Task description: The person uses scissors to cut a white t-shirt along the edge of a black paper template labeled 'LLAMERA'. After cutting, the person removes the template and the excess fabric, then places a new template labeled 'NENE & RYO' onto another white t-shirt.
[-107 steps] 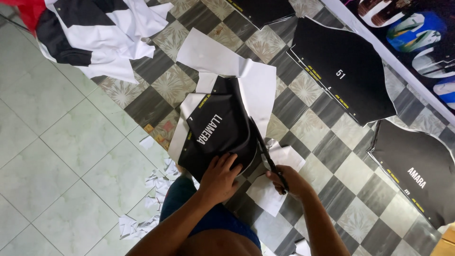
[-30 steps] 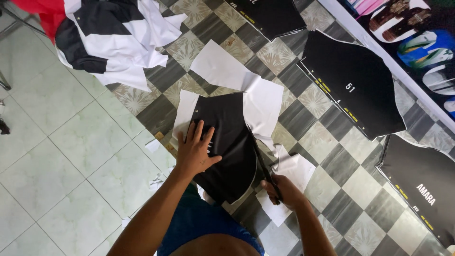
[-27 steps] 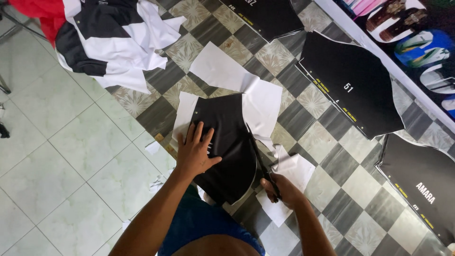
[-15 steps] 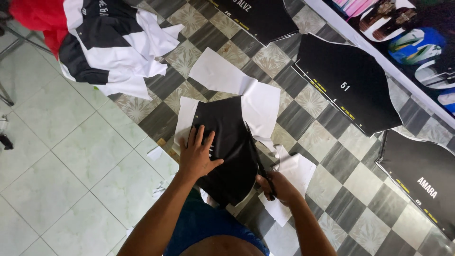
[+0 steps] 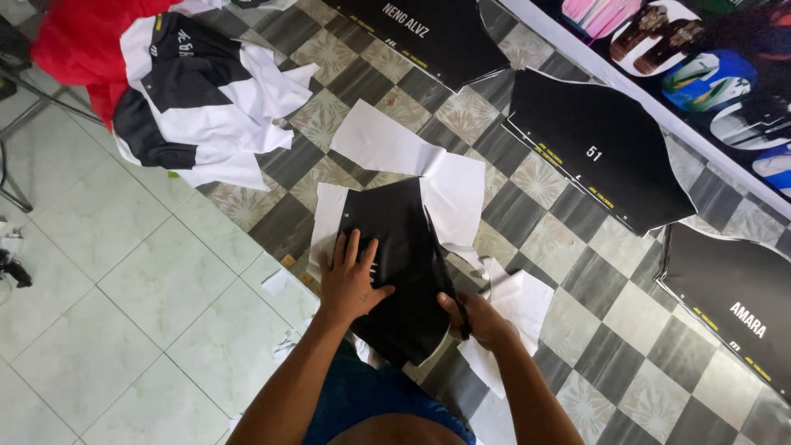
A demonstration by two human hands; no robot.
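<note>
left hand point(image 5: 350, 280) has slid down, flat on the black printed piece point(image 5: 404, 264) on the checkered floor point(image 5: 577, 272) | right hand point(image 5: 478, 317) closed round the scissors point(image 5: 449, 276); blades further along the edge, so white trim point(image 5: 453, 189) is coming off

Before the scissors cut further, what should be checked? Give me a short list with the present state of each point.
1. Left hand lies flat on the black printed sheet, holding it down: ok.
2. Left fingers are away from the blade line on the sheet's right edge: ok.
3. Right hand grips the scissors: ok.
4. Blades are open and set on the cut line: cannot tell, the hand hides most of them.
5. White paper offcuts are free of the cutting path: not ok, they lie under and beside the right hand.
6. Sheet lies flat on the tiled floor: ok.
</note>
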